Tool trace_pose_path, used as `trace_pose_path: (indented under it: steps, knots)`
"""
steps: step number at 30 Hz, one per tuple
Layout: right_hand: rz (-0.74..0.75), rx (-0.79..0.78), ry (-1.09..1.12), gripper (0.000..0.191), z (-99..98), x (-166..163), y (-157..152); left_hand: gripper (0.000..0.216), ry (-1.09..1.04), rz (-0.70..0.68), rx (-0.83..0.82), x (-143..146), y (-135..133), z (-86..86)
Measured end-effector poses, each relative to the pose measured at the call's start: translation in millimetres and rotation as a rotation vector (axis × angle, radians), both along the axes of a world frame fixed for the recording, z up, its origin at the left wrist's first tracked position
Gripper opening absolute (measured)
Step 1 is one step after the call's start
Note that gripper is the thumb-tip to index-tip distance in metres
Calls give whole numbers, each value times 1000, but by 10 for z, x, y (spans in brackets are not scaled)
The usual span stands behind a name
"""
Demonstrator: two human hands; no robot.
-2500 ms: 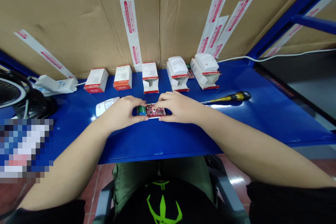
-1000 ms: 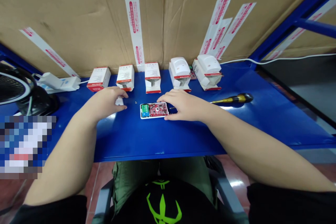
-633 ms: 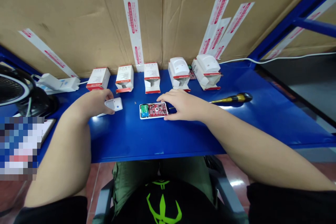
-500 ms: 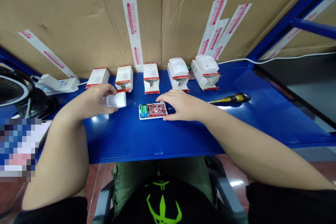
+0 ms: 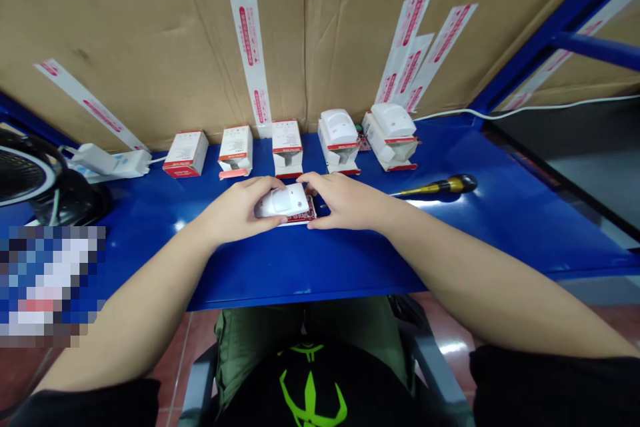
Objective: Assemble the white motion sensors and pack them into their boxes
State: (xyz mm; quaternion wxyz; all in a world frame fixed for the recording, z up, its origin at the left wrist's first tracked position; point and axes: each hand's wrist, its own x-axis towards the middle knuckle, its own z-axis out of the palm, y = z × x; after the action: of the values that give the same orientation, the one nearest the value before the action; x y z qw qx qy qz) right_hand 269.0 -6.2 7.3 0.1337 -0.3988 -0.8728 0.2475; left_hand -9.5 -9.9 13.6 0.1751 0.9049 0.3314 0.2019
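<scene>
My left hand (image 5: 240, 210) grips the white detector cover (image 5: 284, 201) between thumb and fingers. It holds the cover over the detector base (image 5: 303, 217), whose red circuit board shows along the front and right edges. Whether the cover touches the base cannot be made out. My right hand (image 5: 345, 201) grips the right end of the base, thumb at its front edge and fingers at its far edge. The battery seen in the base earlier is hidden under the cover. To the right lies a screwdriver (image 5: 440, 185) with a yellow and black handle.
Several small white and red boxes (image 5: 287, 137) stand along the back of the blue table (image 5: 300, 273). Two white detectors (image 5: 394, 121) rest on the right-hand boxes. A black fan (image 5: 50, 180) and a power strip (image 5: 125, 165) are at the left. Cardboard (image 5: 200, 33) lines the back.
My left hand has moved right with the cover, from beside the base to above it, and the cover now hides the battery. My right hand has stayed at the base.
</scene>
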Motion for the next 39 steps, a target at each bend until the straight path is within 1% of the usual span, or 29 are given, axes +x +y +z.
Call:
trace_pose_path:
  steps: [3, 7, 12, 17, 21, 23, 27, 36, 39]
  knots:
    - [3, 1, -15, 83, 1, -6, 1, 44, 16, -10, 45, 72, -7, -80]
    - [33, 29, 0, 78, -36, 6, 11, 45, 8, -47, 72, 122, 2, -129]
    - [13, 65, -27, 74, -66, 21, 15, 44, 5, -84, 110, 153, -3, -148]
    - [17, 52, -31, 64, -36, 14, 4, 45, -3, -84, 134, 176, -14, -163]
    - [53, 97, -4, 51, -48, 22, 5, 45, 10, -83, 128, 190, -8, -179]
    - [64, 120, 5, 48, -62, 25, 8, 45, 16, -93, 132, 190, -3, -185]
    - [71, 135, -12, 51, -73, 24, 12, 45, 13, -109, 143, 173, 1, -169]
    - [71, 141, -5, 50, -82, 35, 24, 47, 29, -96, 98, 178, -1, -149]
    - [52, 108, -6, 59, -73, 42, 20, 46, 25, -82, 92, 130, -9, -53]
